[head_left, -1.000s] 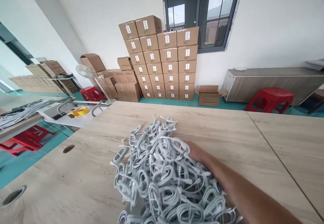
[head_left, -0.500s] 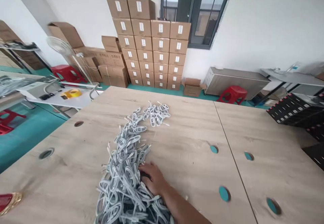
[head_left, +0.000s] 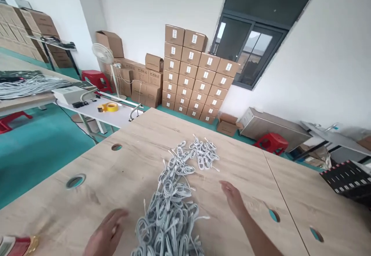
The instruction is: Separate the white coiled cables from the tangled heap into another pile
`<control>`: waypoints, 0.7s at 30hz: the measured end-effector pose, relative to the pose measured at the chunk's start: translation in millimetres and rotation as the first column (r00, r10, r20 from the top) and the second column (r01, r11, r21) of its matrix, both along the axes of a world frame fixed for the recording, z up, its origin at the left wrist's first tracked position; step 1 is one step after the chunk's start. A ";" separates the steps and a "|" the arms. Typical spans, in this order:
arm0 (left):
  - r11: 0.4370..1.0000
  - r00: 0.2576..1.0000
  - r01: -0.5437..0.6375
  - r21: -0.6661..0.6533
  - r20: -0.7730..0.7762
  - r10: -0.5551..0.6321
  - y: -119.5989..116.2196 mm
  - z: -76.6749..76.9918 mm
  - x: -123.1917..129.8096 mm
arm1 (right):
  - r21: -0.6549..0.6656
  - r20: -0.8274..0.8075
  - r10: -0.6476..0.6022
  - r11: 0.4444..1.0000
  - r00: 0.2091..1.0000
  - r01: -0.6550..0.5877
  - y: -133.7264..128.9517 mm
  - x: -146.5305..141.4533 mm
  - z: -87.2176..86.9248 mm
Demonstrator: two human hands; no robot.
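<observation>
Cables [head_left: 169, 213] heaped on the tabletop [head_left: 108, 182] before me
My left hand [head_left: 106, 231], half curled and holding nothing, is left of them; my right hand [head_left: 233, 200], loosely extended and empty, is on their right; both are apart from the cables.

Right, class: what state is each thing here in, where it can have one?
Grey cables: coiled, loosely piled
Left hand: half-open, beside the cables
Right hand: open, off the cables
Stacked cartons: closed
Carton beside the cabinet: flaps open
Fan: upright, running unclear
Red stool: upright
</observation>
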State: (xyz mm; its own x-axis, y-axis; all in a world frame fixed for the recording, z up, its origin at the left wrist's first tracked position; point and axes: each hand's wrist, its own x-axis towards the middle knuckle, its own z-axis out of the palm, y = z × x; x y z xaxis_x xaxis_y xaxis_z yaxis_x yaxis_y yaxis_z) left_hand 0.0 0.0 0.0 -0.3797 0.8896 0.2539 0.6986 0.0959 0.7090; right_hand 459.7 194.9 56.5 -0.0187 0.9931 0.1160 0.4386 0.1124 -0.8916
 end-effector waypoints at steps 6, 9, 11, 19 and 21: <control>0.975 0.995 0.096 0.202 0.000 -0.098 185.0 19.2 16.2 | -0.021 0.094 -0.151 0.988 0.984 0.153 175.0 -14.2 16.3; 0.963 0.981 0.155 0.220 -0.148 -0.124 224.8 3.8 27.7 | -0.060 0.107 -0.122 0.990 0.987 0.129 243.9 -40.9 16.1; 0.955 0.940 0.205 0.216 -0.316 -0.131 228.2 -8.8 34.4 | -0.048 0.116 -0.056 0.997 0.992 0.062 279.4 -62.3 15.0; 0.991 0.983 0.122 0.062 -0.147 -0.111 247.6 7.2 48.4 | -0.055 0.358 0.400 0.911 0.844 -0.408 271.4 -115.8 2.7; 0.974 0.974 0.226 -0.027 0.007 -0.226 278.7 21.5 61.1 | -0.075 0.351 0.494 0.862 0.795 -0.502 213.3 -116.4 -3.7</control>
